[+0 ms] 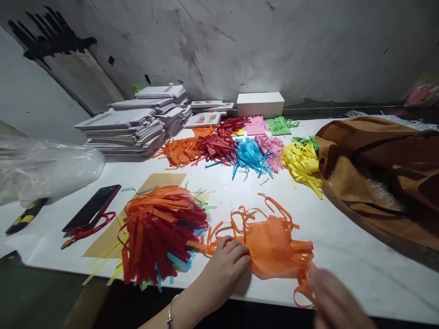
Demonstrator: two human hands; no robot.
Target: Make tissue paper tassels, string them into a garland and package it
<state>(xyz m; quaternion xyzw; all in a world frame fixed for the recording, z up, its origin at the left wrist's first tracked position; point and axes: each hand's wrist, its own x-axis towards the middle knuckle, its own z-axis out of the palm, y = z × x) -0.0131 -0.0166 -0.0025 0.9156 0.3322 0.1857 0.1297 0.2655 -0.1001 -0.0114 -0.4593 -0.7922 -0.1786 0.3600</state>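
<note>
A sheet of orange fringed paper (269, 246) lies flat on the white table, its cut strips curling out on the far, left and right sides. My left hand (228, 262) rests at its left side, fingers curled and closed on the strips there. At the right side, my right hand (334, 297) is blurred, with its fingers drawn together on the ends of several orange strips. Left of my left hand sits a big fringed bundle (154, 233) of orange and red strips, with yellow, blue and green ones beneath. Part of it covers a brown paper sheet (106, 233).
Fringed bundles in orange (181, 151), blue (252, 155) and yellow (302, 162) line the back. Behind stand stacked white packets (126, 130) and a white box (260, 105). A brown bag (377, 183) bounds the right; a phone (92, 208) and plastic bag (51, 167) lie left.
</note>
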